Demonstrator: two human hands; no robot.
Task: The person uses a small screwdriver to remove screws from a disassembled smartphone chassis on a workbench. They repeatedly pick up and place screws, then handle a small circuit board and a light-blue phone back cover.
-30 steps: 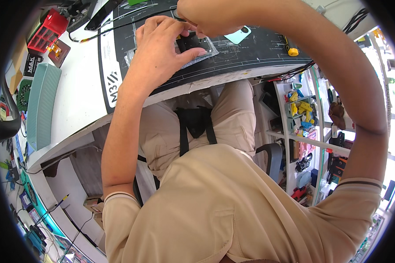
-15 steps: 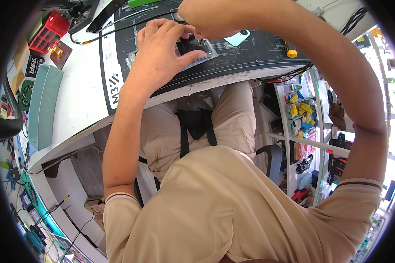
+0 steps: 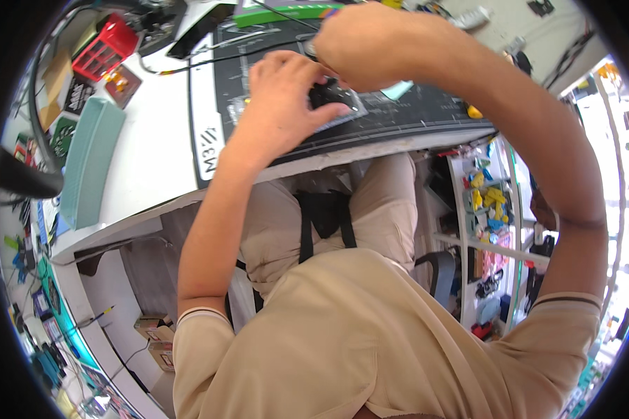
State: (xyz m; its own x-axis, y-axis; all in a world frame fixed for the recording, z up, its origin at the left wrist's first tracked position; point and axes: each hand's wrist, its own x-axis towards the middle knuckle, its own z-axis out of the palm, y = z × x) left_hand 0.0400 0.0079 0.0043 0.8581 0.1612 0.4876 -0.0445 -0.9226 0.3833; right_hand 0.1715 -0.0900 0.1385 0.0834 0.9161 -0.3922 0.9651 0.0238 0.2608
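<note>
My left hand [image 3: 283,101] rests on the mat, thumb and fingers curled around a small flat black part [image 3: 326,96]. Under that part lies a clear plastic sheet or plate [image 3: 355,112], its edge showing past my thumb. My right hand [image 3: 363,47] is closed in a fist just above and to the right, bent inward at the wrist. Its fingertips meet the left fingers over the black part. A round grey end shows at the fist's left side, but what the fist holds is mostly hidden. Both hands are over the black work mat [image 3: 426,115].
A pale green piece [image 3: 397,90] and a yellow item [image 3: 474,112] lie right of the hands. A black cable [image 3: 210,63] crosses the mat. Leftward are a red drawer box [image 3: 106,47] and a grey-green tray [image 3: 91,164]. A green-edged box [image 3: 286,15] stands behind.
The whole view has shifted, so desk and hands appear farther right and lower. My hands keep nearly the same place over the black part; the right fist now covers more of the pale green piece.
</note>
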